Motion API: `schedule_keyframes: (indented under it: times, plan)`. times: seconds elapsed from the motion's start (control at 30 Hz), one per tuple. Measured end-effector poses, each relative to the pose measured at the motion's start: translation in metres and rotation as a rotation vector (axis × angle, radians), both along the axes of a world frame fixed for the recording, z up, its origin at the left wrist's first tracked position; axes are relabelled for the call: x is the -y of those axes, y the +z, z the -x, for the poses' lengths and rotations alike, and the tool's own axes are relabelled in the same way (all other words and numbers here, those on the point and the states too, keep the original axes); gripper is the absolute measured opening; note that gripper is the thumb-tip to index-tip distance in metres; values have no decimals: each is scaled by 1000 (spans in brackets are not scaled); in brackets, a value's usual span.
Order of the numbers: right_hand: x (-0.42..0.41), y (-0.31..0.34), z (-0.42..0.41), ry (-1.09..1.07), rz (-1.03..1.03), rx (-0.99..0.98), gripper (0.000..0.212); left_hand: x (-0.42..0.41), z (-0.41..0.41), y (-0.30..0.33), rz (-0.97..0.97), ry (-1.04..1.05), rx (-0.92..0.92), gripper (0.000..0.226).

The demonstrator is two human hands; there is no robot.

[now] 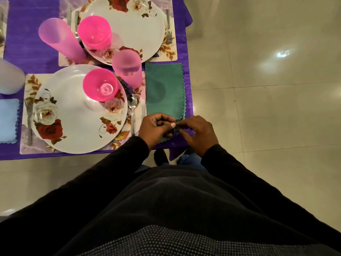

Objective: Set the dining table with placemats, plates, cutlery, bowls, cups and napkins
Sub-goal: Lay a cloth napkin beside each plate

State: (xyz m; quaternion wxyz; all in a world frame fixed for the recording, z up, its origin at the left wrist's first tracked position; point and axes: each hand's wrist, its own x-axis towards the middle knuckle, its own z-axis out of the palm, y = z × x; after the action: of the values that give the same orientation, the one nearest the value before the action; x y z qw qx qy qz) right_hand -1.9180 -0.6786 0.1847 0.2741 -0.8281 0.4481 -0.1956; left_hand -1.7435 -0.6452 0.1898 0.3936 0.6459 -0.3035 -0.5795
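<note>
A folded green napkin (165,89) lies along the table's right edge, beside the near placemat (27,126). My left hand (155,129) and my right hand (198,133) meet over its near end, fingers pinching the cloth's edge and a small dark thing between them. The near floral plate (70,115) carries a pink bowl (100,86). A spoon (132,108) and a knife (143,103) lie to its right, a fork (29,117) to its left. A pink cup (127,68) stands behind the spoon.
The far place has a floral plate (132,30), a pink bowl (94,32), a tall pink cup (60,40) and a fork (168,28). A light blue napkin (7,121) and a white vessel (9,78) sit at the left. Tiled floor (267,108) lies right of the purple tablecloth (29,34).
</note>
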Motion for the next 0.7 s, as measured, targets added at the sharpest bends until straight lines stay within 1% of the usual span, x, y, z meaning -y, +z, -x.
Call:
schedule_keyframes:
  times: [0.1, 0.27, 0.4, 0.5, 0.7]
  plan:
    - [0, -2, 1, -2, 12, 3, 14, 0, 0, -1, -10, 0, 0, 9]
    - [2, 0, 0, -10, -10, 42, 8, -1, 0, -4, 53, -31, 109, 12]
    - [4, 0, 1, -40, -47, 57, 8, 0, -1, -4, 99, -65, 175, 14]
    - [5, 1, 0, -23, -64, 57, 8, 1, 1, -4, 120, -92, 222, 16]
    - [6, 5, 0, -17, -89, 69, 6, 1, 7, 2, 144, -66, 318, 18]
